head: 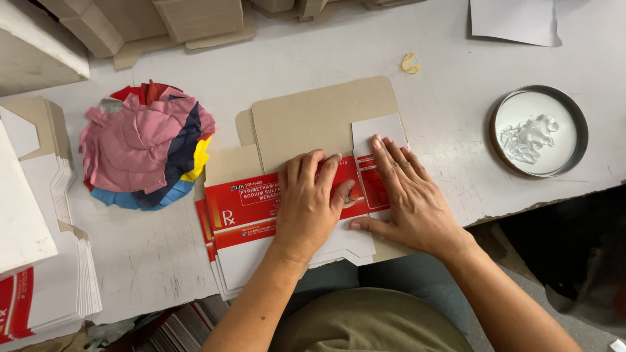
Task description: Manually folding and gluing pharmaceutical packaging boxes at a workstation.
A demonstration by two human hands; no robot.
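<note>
A flat, unfolded carton blank point(251, 202), red and white with print on it, lies on top of a small stack of the same blanks at the table's near edge. My left hand point(308, 199) presses flat on its red middle panel, fingers spread. My right hand point(407, 192) lies flat beside it on the carton's right end, fingertips on a folded white flap point(378, 132). A brown cardboard sheet point(313, 117) lies under the stack. Neither hand grips anything.
A round metal dish of white paste point(538, 130) stands at the right. A pile of pink, red, blue and yellow cloth scraps point(147, 146) lies at the left. More stacked carton blanks point(45, 261) fill the left edge. A yellow rubber band point(409, 63) lies farther back.
</note>
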